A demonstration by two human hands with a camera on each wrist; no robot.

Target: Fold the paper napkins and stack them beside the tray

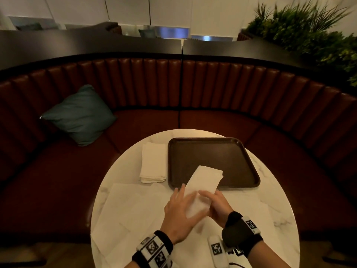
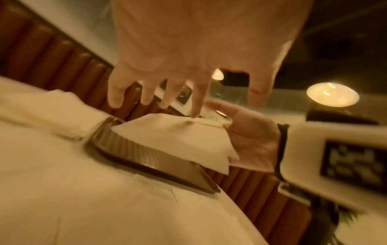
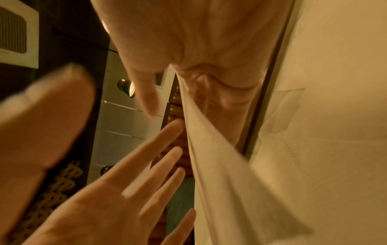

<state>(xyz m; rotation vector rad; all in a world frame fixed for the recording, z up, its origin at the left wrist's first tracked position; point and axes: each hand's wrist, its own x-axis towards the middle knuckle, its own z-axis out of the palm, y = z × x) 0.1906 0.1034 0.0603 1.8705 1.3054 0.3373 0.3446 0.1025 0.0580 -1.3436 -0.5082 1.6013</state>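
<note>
Left hand (image 1: 180, 213): fingers straight and spread, palm facing right. Right hand (image 1: 216, 206): fingers curled, apparently gripping, though motion blur obscures this. Both wrists carry dark bands with marker tags, held close together.

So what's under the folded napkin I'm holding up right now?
Under the held napkin shows the near edge of the brown tray and marble table. The right hand holds it; the left hand lies flat on it. The table beneath both hands is hidden.
</note>
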